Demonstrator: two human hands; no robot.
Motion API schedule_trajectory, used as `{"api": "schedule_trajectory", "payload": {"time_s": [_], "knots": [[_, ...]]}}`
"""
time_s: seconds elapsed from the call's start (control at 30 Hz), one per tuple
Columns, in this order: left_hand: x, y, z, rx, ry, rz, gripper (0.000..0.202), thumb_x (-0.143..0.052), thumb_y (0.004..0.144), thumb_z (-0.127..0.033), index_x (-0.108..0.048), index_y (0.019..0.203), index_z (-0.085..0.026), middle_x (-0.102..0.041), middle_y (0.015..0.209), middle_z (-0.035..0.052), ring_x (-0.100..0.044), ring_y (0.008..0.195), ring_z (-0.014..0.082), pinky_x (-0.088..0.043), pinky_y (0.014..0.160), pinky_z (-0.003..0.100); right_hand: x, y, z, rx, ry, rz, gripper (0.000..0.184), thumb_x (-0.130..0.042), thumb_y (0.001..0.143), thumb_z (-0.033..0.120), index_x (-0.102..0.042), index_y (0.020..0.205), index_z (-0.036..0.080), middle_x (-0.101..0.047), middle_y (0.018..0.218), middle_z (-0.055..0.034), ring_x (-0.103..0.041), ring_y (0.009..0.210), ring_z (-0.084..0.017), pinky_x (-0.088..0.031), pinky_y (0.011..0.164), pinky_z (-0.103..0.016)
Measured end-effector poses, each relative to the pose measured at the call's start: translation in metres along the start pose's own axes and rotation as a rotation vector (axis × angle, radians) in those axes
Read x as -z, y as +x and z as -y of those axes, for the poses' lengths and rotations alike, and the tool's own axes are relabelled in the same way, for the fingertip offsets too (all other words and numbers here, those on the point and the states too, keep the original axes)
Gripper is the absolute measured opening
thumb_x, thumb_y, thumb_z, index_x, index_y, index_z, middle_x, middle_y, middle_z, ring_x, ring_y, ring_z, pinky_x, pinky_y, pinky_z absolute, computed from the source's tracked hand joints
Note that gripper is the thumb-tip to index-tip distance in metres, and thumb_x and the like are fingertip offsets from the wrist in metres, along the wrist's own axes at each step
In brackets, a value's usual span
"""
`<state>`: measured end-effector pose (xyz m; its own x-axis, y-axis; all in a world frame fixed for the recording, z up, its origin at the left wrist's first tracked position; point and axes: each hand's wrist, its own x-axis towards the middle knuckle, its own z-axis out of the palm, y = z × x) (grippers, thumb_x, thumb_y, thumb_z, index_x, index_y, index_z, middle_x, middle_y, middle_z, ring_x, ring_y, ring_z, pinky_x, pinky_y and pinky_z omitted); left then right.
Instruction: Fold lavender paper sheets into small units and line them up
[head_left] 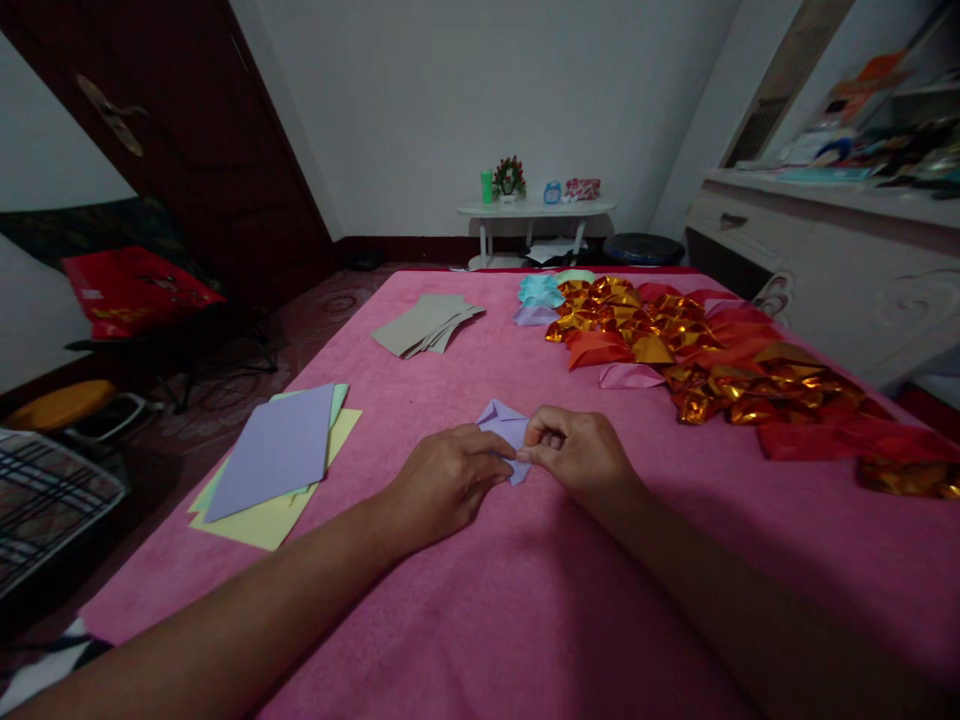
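A small, partly folded piece of lavender paper lies on the pink table cover in front of me. My left hand pinches its left side with fingers closed. My right hand pinches its right side, fingers curled onto the fold. Both hands rest on the cover, thumbs nearly touching.
A stack of lavender, green and yellow sheets lies at the left. Grey-beige sheets lie further back. Several folded gold and red foil pieces and pale blue ones fill the right. A white cabinet stands right, a small white table behind.
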<state>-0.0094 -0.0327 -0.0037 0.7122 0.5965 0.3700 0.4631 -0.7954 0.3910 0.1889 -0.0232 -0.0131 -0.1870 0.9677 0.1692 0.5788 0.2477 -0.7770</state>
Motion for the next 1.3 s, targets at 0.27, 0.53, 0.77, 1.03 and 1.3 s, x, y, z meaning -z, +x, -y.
{"api": "schedule_trajectory", "payload": {"time_s": [0.27, 0.53, 0.77, 1.03, 1.3], "knots": [[0.002, 0.002, -0.002, 0.039, -0.066, 0.010, 0.020, -0.051, 0.085, -0.011, -0.068, 0.093, -0.018, -0.068, 0.099, 0.0050, -0.060, 0.092, 0.0166, -0.048, 0.082, 0.029, 0.000, -0.004, 0.007, 0.164, -0.095, -0.010, 0.011, -0.058, 0.074, 0.010, -0.058, 0.066, 0.018, -0.053, 0.078, 0.0002, -0.050, 0.067, -0.011, -0.037, 0.062, -0.024], [0.000, 0.003, 0.003, 0.073, -0.205, -0.010, 0.018, -0.052, 0.086, -0.013, -0.069, 0.091, -0.018, -0.069, 0.096, 0.0050, -0.061, 0.090, 0.0150, -0.048, 0.083, 0.028, 0.000, -0.008, 0.010, 0.040, -0.047, 0.056, 0.008, -0.062, 0.070, 0.012, -0.064, 0.073, 0.019, -0.052, 0.083, -0.0004, -0.052, 0.069, -0.011, -0.041, 0.063, -0.025], [-0.001, 0.002, 0.003, 0.068, -0.226, -0.014, 0.018, -0.053, 0.086, -0.014, -0.069, 0.091, -0.018, -0.069, 0.094, 0.0054, -0.061, 0.090, 0.0153, -0.048, 0.083, 0.029, 0.001, -0.011, 0.017, -0.032, -0.055, 0.074, 0.016, -0.066, 0.064, 0.011, -0.063, 0.077, 0.020, -0.053, 0.084, -0.0003, -0.052, 0.075, -0.014, -0.042, 0.069, -0.027], [-0.001, 0.011, 0.001, 0.198, -0.313, -0.073, 0.012, -0.058, 0.081, -0.014, -0.069, 0.078, -0.016, -0.066, 0.079, 0.0041, -0.060, 0.075, 0.0137, -0.048, 0.071, 0.026, -0.005, -0.015, 0.017, 0.010, -0.110, 0.015, 0.022, -0.062, 0.063, 0.006, -0.053, 0.076, 0.021, -0.048, 0.083, 0.0011, -0.048, 0.073, -0.014, -0.037, 0.067, -0.027], [-0.003, 0.014, 0.000, 0.291, -0.225, -0.102, 0.011, -0.060, 0.080, -0.015, -0.068, 0.073, -0.016, -0.062, 0.072, 0.0018, -0.057, 0.072, 0.0128, -0.045, 0.067, 0.026, -0.005, -0.016, 0.012, 0.085, -0.088, 0.025, 0.015, -0.061, 0.066, 0.007, -0.053, 0.069, 0.020, -0.047, 0.083, -0.0004, -0.048, 0.080, -0.016, -0.037, 0.071, -0.028]]}}
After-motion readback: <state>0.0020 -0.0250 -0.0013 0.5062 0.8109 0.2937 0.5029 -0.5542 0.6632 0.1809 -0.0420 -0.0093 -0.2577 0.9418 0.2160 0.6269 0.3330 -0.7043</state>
